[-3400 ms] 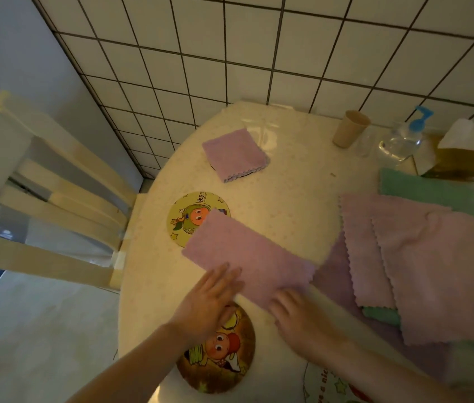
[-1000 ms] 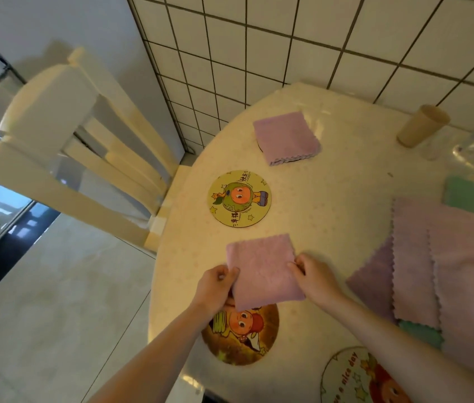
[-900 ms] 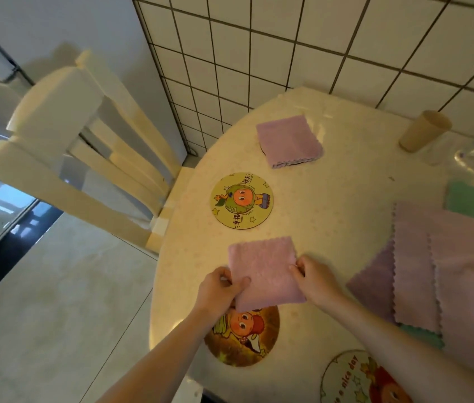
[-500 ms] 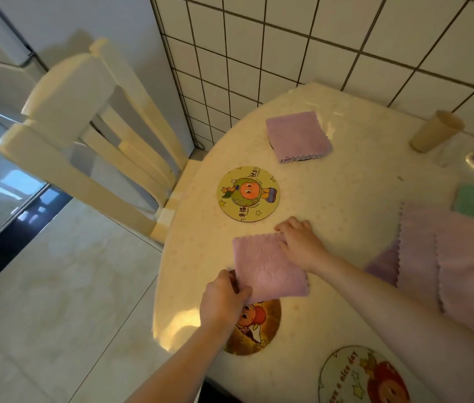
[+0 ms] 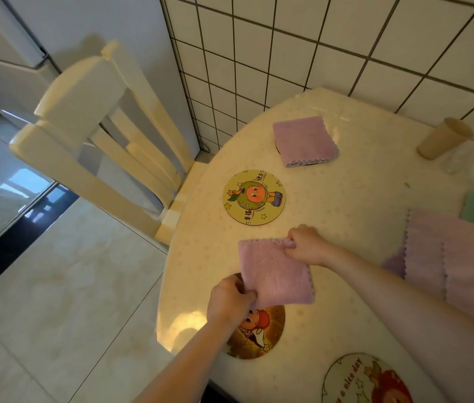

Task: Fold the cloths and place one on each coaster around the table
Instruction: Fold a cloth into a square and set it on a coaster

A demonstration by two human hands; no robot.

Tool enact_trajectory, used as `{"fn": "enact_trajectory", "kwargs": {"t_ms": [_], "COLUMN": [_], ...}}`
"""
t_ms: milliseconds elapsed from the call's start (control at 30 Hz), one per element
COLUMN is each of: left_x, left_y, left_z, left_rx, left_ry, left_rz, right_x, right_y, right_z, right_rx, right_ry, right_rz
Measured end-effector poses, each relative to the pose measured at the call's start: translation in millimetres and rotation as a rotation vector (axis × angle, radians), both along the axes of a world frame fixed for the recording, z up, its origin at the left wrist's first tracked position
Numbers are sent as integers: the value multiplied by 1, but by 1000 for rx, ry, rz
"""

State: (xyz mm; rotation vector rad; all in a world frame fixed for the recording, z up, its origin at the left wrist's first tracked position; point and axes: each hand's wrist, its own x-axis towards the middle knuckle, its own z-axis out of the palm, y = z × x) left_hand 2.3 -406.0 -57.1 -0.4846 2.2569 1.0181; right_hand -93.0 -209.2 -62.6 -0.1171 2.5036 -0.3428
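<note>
The left hand (image 5: 230, 299) pinches the near-left corner of a folded pink cloth (image 5: 275, 271), and the right hand (image 5: 305, 245) is closed on its far-right corner, so the square is held by two opposite corners, probably to keep the layers from sliding apart while it is carried. The cloth sits near the table's (image 5: 361, 199) left edge, its near part over the top of the brown coaster (image 5: 259, 335), which lies against that edge; whether it rests on the surface or is just lifted cannot be told. It is close to square, so there is little long axis; its scalloped edges face away and to the right, and the square is turned slightly, tilted toward the green-character coaster (image 5: 254, 197) farther along the same edge. That coaster is bare and seems the likely target. Beyond it, near the far edge by the tiled wall, another folded cloth (image 5: 305, 142) already covers a coaster. Unfolded cloths (image 5: 457, 257) lie heaped at the right edge.
</note>
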Motion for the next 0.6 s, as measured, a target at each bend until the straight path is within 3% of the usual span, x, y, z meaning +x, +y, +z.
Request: {"fn": "enact_trajectory", "kwargs": {"t_ms": [167, 300, 600], "left_x": [-14, -44, -175], "left_y": [-14, -34, -45], "left_z": [11, 24, 30], "left_rx": [254, 563, 608], "left_ry": [-26, -39, 111], "left_rz": [42, 214, 315], "right_x": [8, 3, -30], "right_y": [19, 28, 3], "right_z": [20, 37, 34], "right_rx": [-437, -656, -1011], "right_ry": [-97, -106, -120], "right_rz": [-331, -508, -1041]}}
